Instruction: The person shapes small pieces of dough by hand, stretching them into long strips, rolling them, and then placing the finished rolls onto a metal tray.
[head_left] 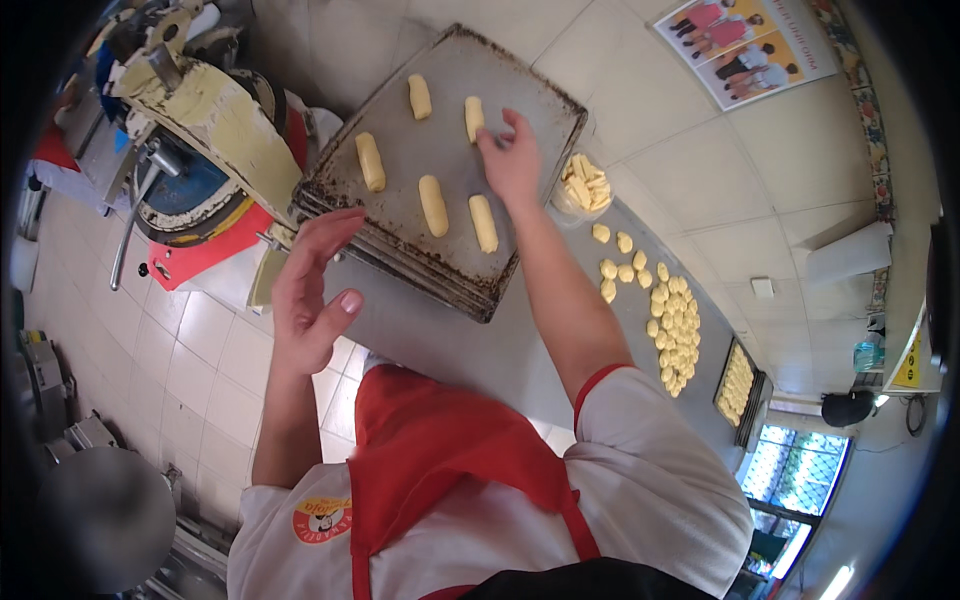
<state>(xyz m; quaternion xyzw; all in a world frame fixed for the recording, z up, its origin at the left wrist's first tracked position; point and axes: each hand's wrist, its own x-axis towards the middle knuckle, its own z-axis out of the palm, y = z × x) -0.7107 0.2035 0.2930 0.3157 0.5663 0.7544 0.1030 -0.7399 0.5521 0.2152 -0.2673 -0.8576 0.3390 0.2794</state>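
The metal bench [440, 350] bears a stack of baking trays [455, 155], with the left grip [305, 315] empty and spread by its near left edge and the right grip [513, 165], loosely parted around nothing, just right of the far-right dough roll [473, 112], contact unclear.

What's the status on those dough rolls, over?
Left hand open beside tray stack; right hand at far-right dough roll. Five rolls on top tray. Nothing visibly blocking.
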